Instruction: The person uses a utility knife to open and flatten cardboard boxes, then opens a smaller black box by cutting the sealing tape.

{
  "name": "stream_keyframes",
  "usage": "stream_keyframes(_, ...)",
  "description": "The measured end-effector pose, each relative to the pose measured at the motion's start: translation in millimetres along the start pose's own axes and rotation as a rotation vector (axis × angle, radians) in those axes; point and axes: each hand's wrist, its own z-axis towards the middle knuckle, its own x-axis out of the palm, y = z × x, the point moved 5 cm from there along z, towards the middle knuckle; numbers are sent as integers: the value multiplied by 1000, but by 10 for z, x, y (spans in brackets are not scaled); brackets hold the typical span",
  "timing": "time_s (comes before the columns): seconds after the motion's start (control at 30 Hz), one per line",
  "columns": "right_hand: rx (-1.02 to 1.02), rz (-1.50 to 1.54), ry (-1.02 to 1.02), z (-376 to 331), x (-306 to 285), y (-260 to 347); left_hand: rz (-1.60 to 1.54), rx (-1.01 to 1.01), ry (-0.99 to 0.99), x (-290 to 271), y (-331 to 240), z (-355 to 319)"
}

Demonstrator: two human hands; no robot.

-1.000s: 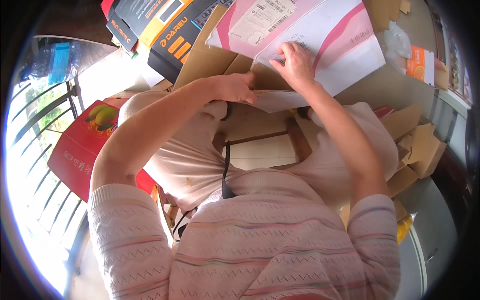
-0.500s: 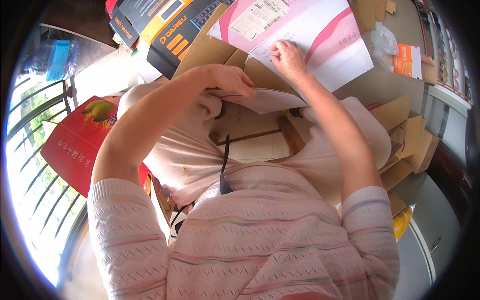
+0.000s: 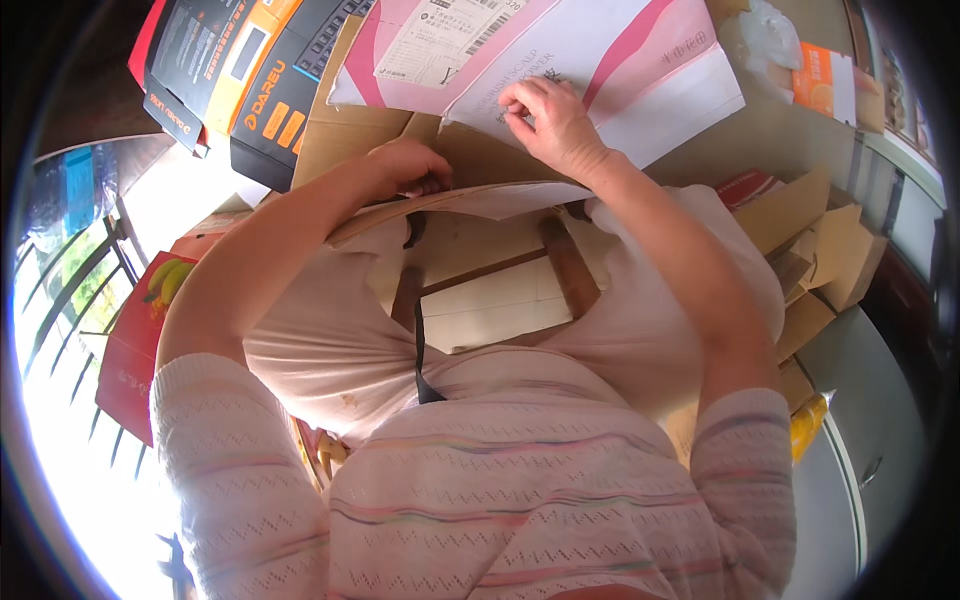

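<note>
A pink and white cardboard box (image 3: 640,70) with a white label lies in front of me, over a flattened brown cardboard sheet (image 3: 350,130). My right hand (image 3: 550,120) rests on the box's white face, fingers curled, touching it near the lower edge. My left hand (image 3: 405,165) grips the near edge of a brown cardboard flap (image 3: 470,200) that stretches across my lap. Both forearms reach up from my striped sleeves.
Black and orange boxes (image 3: 240,80) are stacked at the upper left. A red box with a fruit picture (image 3: 140,330) stands at the left by a railing. Brown cardboard pieces (image 3: 820,260) lie at the right, beside a grey cabinet (image 3: 870,450). An orange packet (image 3: 825,85) sits upper right.
My right hand has shifted slightly along the box's white face. My left hand has stayed on the brown flap's edge. The view has tilted a little.
</note>
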Motion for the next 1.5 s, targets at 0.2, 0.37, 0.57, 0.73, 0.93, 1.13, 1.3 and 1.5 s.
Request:
stream_keyframes(0.2, 12, -31, -5, 50, 70, -107, 507, 163, -53, 220, -298, -170)
stream_keyframes(0.37, 18, -105, 24, 78, 157, -201, 252, 401, 149, 522, -471, -168)
stream_keyframes(0.57, 51, -60, 27, 117, 126, -219, 163, -17, 1, 205, -189, 172)
stream_keyframes(0.73, 67, -68, 27, 118, 103, -206, 935, 548, 346, 409, -412, 92)
stream_keyframes(0.93, 68, -41, -41, 128, 135, -222, 268, -50, 375, 295, -371, 130)
stream_keyframes(1.13, 125, -27, -28, 117, 182, -318, 263, 32, 322, 516, -220, 611)
stream_keyframes(1.3, 214, 21, 8, 38, 302, -496, 388, 385, 435, 923, -421, 594)
stream_keyframes(1.5, 255, 93, 21, 25, 306, -624, 398, 456, 462, 1052, -507, 562)
